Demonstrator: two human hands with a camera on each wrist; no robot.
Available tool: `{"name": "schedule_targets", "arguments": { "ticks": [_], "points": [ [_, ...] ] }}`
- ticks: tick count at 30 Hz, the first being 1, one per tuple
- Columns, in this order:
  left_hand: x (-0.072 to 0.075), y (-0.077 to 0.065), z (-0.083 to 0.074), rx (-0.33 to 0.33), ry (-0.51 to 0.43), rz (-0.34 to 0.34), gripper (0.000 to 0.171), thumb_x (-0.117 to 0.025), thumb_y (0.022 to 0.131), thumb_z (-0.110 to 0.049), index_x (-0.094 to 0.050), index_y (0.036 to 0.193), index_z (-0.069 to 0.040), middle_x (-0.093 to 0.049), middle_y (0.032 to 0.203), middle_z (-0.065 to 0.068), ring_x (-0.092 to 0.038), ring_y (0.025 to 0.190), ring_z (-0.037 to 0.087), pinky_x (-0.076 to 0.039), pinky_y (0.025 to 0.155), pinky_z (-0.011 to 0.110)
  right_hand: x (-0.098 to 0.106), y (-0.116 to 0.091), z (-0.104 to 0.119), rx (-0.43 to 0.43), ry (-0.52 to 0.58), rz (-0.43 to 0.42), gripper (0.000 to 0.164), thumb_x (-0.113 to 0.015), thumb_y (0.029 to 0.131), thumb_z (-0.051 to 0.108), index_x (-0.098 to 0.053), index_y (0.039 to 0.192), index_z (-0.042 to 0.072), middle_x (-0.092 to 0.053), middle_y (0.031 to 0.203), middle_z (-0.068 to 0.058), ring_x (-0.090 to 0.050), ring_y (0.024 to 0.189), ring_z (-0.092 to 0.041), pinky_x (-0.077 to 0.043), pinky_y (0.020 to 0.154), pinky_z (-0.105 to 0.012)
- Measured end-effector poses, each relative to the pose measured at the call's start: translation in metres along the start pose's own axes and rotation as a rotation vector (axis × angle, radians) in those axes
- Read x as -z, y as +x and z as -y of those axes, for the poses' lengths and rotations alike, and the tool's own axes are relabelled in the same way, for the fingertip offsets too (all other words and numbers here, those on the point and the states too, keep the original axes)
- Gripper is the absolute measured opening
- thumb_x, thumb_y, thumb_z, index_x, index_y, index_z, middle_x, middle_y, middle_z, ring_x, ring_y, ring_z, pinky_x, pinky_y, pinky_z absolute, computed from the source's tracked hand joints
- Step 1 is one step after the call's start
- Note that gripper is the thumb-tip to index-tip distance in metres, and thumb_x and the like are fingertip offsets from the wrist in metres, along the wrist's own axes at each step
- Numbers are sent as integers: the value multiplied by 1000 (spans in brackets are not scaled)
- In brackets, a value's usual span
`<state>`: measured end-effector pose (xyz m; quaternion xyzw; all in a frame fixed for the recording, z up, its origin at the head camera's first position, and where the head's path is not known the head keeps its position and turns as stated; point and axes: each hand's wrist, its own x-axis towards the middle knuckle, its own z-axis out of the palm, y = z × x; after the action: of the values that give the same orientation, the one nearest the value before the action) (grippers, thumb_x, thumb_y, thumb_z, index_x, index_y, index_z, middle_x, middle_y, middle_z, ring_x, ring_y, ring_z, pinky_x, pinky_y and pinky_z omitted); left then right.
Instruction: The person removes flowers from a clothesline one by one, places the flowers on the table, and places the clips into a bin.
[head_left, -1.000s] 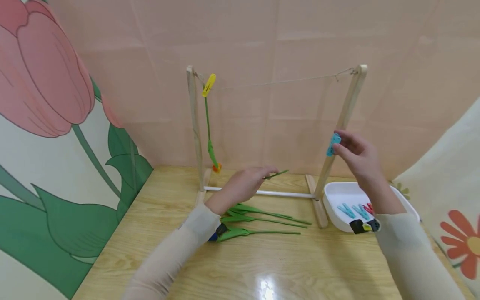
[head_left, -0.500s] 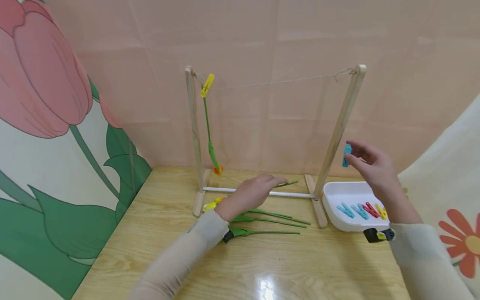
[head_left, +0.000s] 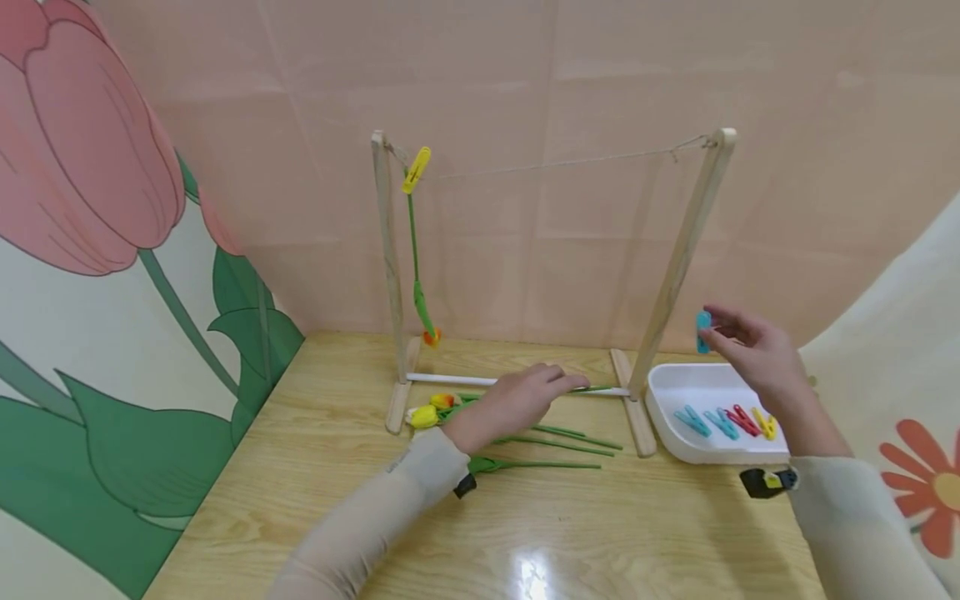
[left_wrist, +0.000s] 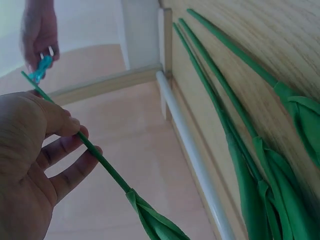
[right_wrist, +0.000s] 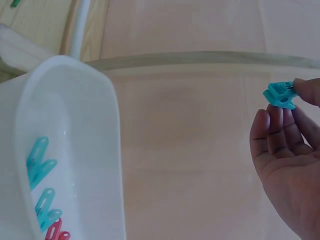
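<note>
My left hand (head_left: 510,404) pinches the green stem (left_wrist: 112,172) of an artificial tulip between thumb and fingers, low over the table. Its bloom cannot be told apart from the others. Beneath that forearm lie several more tulips, with a yellow tulip bloom (head_left: 423,417) showing and their stems (head_left: 555,466) pointing right. To the right of the frame, my right hand (head_left: 765,358) pinches a blue clothespin (right_wrist: 281,94) above the white tub (head_left: 667,450). Another tulip (head_left: 422,304) hangs bloom-down from the string (head_left: 555,164), fixed by a yellow clothespin (head_left: 416,171).
A wooden right post (head_left: 682,258) and left post (head_left: 387,258) carry the string. A white rod (head_left: 450,379) joins their feet low down. Inside the tub lie blue clothespins (head_left: 692,421), a red clothespin (head_left: 742,420) and a yellow clothespin (head_left: 764,423).
My right hand has moved right and down from the right post, keeping the blue clothespin. My left hand has shifted right and lower with the tulip stem.
</note>
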<state>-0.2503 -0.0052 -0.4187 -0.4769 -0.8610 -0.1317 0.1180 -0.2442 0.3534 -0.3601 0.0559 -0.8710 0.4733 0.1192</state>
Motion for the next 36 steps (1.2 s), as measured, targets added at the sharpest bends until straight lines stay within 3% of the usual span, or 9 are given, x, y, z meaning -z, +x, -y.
{"name": "schedule_targets", "arguments": {
  "ticks": [10,17,25,33,36],
  "points": [
    [-13,3,-3,-26,55,26,60,-57,96,6,-51,147,-25,-64,116,-6,-61,106,8,-41,63,10,0,1,-29,-31,-113,41,56,-64,100,37,-52,146,8,-59,104,19,-54,94,1,-50,70,-15],
    [-19,4,-6,-38,67,43,61,-58,95,6,-50,147,-25,-63,116,-5,-59,106,9,-39,58,10,0,3,-54,-20,-170,63,55,-64,100,36,-54,141,2,-61,101,19,-56,88,8,-53,68,-18],
    [-28,2,-7,-30,48,68,64,-59,95,5,-46,150,-26,-61,116,-8,-56,107,6,-36,53,8,0,4,-73,-7,-258,92,53,-62,101,35,-55,141,1,-64,115,-18,-52,85,11,-53,65,-21],
    [-38,2,-8,-65,116,38,63,-59,94,5,-49,147,-27,-62,117,-11,-57,98,4,-31,50,9,-1,6,-88,45,-350,95,48,-66,100,27,-58,137,-2,-65,118,-25,-44,85,18,-49,64,-19],
    [-42,4,-8,-75,140,24,62,-58,95,6,-51,146,-28,-63,121,-12,-59,100,5,-32,52,10,-2,9,-94,45,-371,93,47,-67,99,27,-59,136,-1,-66,118,-26,-50,87,9,-49,65,-20]
  ]
}}
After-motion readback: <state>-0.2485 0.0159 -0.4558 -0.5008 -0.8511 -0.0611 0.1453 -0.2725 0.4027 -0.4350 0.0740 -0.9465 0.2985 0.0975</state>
